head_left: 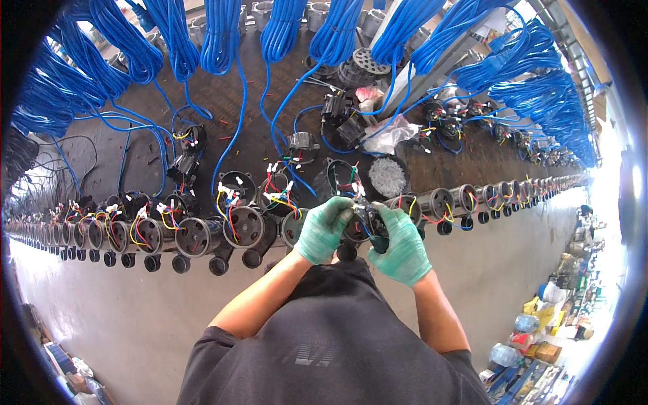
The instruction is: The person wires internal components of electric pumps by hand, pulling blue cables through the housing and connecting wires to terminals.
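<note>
Both of my hands wear green gloves and meet at the bench's near edge. My right hand (403, 250) is closed around a small black part (379, 237) with wires at its top. My left hand (324, 233) pinches close beside it, at the wire ends with small white connectors (358, 208); what lies between its fingertips is too small to make out. Below and behind the hands stand round black motor housings, partly hidden by the gloves. To the left, an open housing (244, 227) has red, yellow and white-tipped wires sticking out.
A long row of similar black housings (196, 236) lines the dark bench's (223, 101) near edge. Blue cable bundles (221, 40) hang along the far side. A round tub of small clear pieces (387, 177) and a clear plastic bag (391, 135) lie beyond my hands. Boxes and bags (540, 324) crowd the right floor.
</note>
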